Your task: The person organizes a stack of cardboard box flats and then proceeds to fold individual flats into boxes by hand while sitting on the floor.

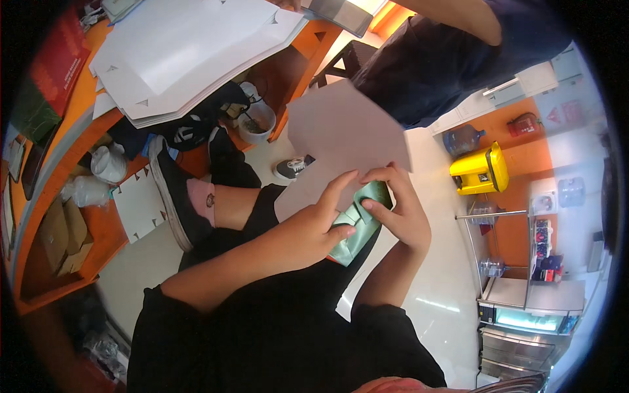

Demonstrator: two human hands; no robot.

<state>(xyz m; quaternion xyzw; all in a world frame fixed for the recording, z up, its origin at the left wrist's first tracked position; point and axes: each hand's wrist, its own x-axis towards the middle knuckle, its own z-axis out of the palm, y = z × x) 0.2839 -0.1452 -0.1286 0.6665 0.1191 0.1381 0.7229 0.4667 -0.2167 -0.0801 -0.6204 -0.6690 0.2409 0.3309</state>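
Note:
A shiny light-green folded paper piece (354, 237) is held above my lap between both hands. Against its lower left side presses the thumb of my left hand (322, 226), with the index finger stretched up along a large pale sheet (347, 134). My right hand (405, 216) curls round the green piece's upper right end, its thumb on top. The pale sheet has cut-off corners and spreads out beyond my hands. Whether the sheet and the green piece are joined, I cannot tell. Some of my fingers are hidden behind the paper.
A stack of white sheets with cut corners (196, 49) lies on the orange desk at the upper left. Another person in dark clothes (426, 72) stands beyond the pale sheet. A bucket (257, 123) and a cardboard box (65, 239) sit under the desk. A yellow bin (479, 171) is at right.

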